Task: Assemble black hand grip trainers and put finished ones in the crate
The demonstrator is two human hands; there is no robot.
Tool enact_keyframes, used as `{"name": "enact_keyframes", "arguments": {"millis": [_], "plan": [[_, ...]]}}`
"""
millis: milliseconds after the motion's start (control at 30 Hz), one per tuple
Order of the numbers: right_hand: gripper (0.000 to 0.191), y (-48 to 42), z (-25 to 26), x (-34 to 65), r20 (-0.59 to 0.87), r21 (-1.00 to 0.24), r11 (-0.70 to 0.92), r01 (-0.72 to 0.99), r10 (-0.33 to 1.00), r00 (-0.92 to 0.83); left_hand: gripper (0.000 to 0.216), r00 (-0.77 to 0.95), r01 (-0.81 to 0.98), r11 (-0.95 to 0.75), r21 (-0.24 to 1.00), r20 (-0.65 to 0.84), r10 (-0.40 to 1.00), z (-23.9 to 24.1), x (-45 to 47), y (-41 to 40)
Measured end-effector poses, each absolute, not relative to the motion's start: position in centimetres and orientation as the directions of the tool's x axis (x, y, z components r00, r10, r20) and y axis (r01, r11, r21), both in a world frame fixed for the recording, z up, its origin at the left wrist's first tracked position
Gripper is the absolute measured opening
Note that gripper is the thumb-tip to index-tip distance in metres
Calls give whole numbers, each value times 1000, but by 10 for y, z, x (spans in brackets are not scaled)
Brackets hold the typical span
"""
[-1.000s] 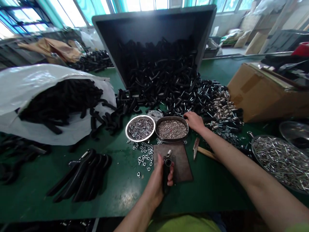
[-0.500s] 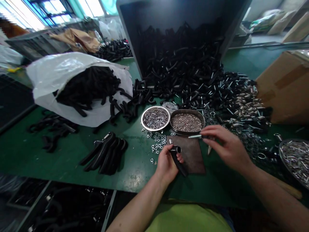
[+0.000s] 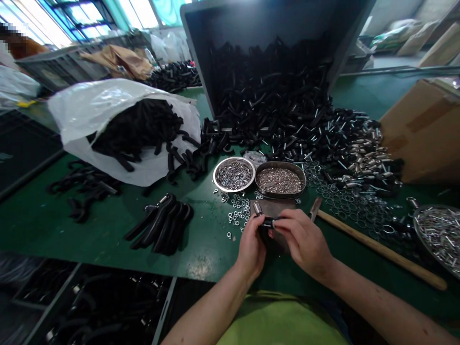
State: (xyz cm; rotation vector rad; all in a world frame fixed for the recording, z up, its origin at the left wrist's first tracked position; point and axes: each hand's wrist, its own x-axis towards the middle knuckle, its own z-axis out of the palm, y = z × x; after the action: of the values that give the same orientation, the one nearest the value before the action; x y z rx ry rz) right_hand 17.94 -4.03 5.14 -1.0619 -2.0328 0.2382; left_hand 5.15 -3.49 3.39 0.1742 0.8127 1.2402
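My left hand (image 3: 252,247) is closed around a curved black handle (image 3: 266,223), most of which its fingers hide. A silver spring-like metal piece (image 3: 257,208) stands up at the handle's top. Against the handle's open end, my right hand (image 3: 305,242) pinches a small metal pin with a black end. The fingers cover nearly all of this pin, so I cannot tell how deep it sits. Both hands are over a brown square pad (image 3: 276,207) on the green bench.
A hammer (image 3: 381,249) lies right of my hands. Beyond them stand a round bowl (image 3: 214,175) and an oval tin (image 3: 304,184) of small metal parts, with loose nuts (image 3: 235,215) nearby. Black handles (image 3: 165,225) lie left. A grey crate (image 3: 204,72) and cardboard box (image 3: 420,129) stand behind.
My right hand has moved left and down, bringing the pin to the handle's end. The left hand has turned the handle slightly. The hammer is now uncovered.
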Motion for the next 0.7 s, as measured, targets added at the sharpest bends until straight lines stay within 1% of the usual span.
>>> {"name": "enact_keyframes", "arguments": {"millis": [67,100,133,167,200,233,267,300,333,367,433,467,500,567,600,633,700], "plan": [[18,-41,51,179,606,-470,664,581,722,-335,14,75,-760,334,557,-436,897,35,52,-37],[16,-41,52,179,581,-493,645,584,744,-331,13,66,-753,324,573,-425,903,36,52,-37],[14,-39,54,178,515,-549,586,596,799,-310,13,59,-738,315,596,-408,911,36,53,-38],[14,-38,57,178,407,-632,490,601,869,-280,12,55,-719,306,625,-387,920,36,53,-38],[19,-36,59,178,265,-722,366,587,930,-254,11,57,-696,300,652,-367,929,37,53,-39],[25,-34,62,179,116,-797,236,556,963,-243,12,66,-675,303,672,-354,933,37,54,-39],[30,-33,64,179,-2,-843,131,521,969,-247,14,73,-662,310,683,-352,933,36,54,-39],[31,-32,65,180,-54,-862,83,500,966,-253,15,74,-659,319,681,-363,929,36,53,-38],[30,-32,65,180,-31,-861,108,498,964,-263,15,62,-667,324,671,-383,922,35,53,-37],[28,-32,64,180,50,-835,192,516,960,-276,14,41,-678,321,661,-403,914,34,52,-37],[28,-33,62,180,240,-730,379,569,921,-306,12,-12,-681,299,668,-418,908,32,49,-36],[26,-34,60,180,271,-699,409,587,911,-312,11,-28,-667,289,687,-411,911,31,48,-36],[24,-34,59,180,238,-705,384,596,920,-312,11,-27,-646,289,707,-399,916,31,47,-35],[28,-33,57,179,79,-752,241,614,957,-278,12,-11,-614,294,733,-380,925,30,45,-35],[28,-33,56,179,43,-755,204,623,964,-264,12,-9,-611,291,736,-374,928,30,44,-35],[28,-32,55,179,62,-740,229,632,959,-276,12,-18,-616,280,736,-369,929,30,43,-35],[29,-32,54,178,209,-672,388,631,917,-340,12,-49,-630,249,736,-358,932,29,42,-34]]}}
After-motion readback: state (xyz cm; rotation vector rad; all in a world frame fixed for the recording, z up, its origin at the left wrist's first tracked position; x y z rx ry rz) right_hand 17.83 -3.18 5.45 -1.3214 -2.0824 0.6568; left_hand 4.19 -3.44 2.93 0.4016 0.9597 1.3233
